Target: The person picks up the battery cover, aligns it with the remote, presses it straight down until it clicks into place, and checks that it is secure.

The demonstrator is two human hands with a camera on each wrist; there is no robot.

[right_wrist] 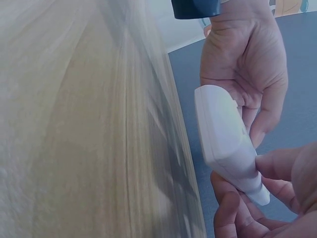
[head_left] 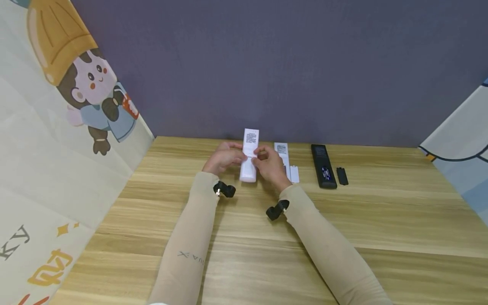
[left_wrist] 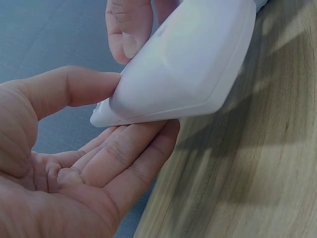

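Both hands hold a white remote control [head_left: 249, 144] just above the table, its printed back turned up. A thin seam crosses that back near the fingertips. My left hand [head_left: 221, 160] grips the left edge; in the left wrist view its thumb presses the side and its fingers [left_wrist: 119, 153] lie underneath. At the right edge, my right hand [head_left: 272, 169] pinches the remote, and the right wrist view shows its thumb [right_wrist: 280, 163] against the casing. Beside the right hand lies a second white remote [head_left: 281, 149], partly hidden by it, with a white battery cover [head_left: 294, 174].
Farther right on the wooden table [head_left: 244, 262] lies a black remote [head_left: 321, 159] with batteries showing in its uncovered compartment. A black battery cover [head_left: 342, 176] lies next to it. A dark wall [head_left: 282, 72] rises behind the table's back edge.
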